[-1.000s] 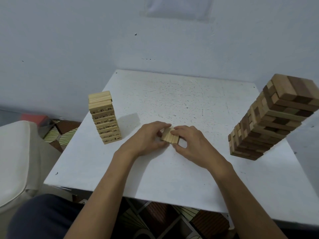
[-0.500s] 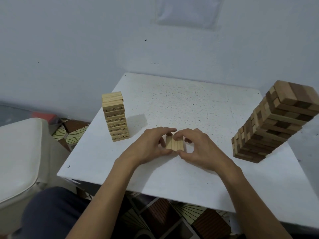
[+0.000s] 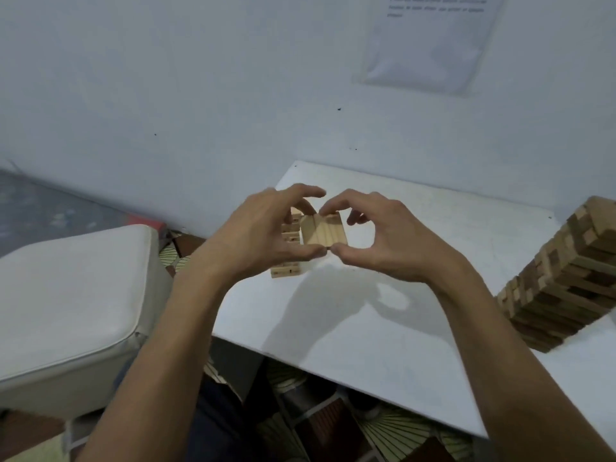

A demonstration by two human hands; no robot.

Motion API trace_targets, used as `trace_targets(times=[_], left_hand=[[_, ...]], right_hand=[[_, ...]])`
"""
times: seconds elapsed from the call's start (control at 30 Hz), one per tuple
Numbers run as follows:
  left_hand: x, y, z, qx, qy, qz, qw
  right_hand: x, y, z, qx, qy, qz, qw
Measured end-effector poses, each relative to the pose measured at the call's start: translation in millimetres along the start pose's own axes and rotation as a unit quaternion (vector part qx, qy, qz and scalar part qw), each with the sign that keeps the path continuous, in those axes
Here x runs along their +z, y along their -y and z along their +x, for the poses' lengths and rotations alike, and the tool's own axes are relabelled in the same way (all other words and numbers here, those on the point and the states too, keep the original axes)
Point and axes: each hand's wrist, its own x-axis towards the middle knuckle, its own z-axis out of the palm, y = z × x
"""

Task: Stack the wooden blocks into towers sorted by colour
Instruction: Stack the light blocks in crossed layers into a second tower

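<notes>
Three light wooden blocks (image 3: 322, 231) lie side by side as one flat layer, lifted off the table. My left hand (image 3: 266, 231) and my right hand (image 3: 376, 235) pinch this layer from both sides, thumbs below and fingers above. Behind my left hand stands the light-coloured tower (image 3: 286, 266), mostly hidden, with only its lower part and a few edges showing. A taller tower of mixed light and dark blocks (image 3: 566, 278) stands at the right edge of the white table (image 3: 383, 328).
A white cushioned seat (image 3: 66, 295) stands left of the table. Patterned floor shows below the table's near edge. A pale wall with a plastic-covered sheet (image 3: 430, 41) rises behind the table.
Both hands have lifted the layer of three light blocks off the table and carried it left, up to the light tower. The view has swung left and closer.
</notes>
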Motion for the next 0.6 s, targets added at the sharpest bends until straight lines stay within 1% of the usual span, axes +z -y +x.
trace_targets(times=[0.1,0.23,0.43,0.6], left_hand=[[-15.3,18.5,6.4,-0.013,-0.029,0.022,0.999],[-21.5,41.9,16.4,-0.034,-0.055,0.014,0.998],[-22.3,70.0,27.8,-0.059,-0.039,0.004,0.997],[-17.0,77.1,32.8,-0.067,-0.038,-0.01,0.997]], right_hand=[[3.9,5.5,31.4,-0.016,0.001,0.005,1.0],[12.3,2.3,67.1,-0.026,0.01,0.003,1.0],[25.3,-7.5,97.4,-0.017,0.026,0.004,1.0],[29.7,-14.4,105.4,-0.007,0.033,0.005,0.999]])
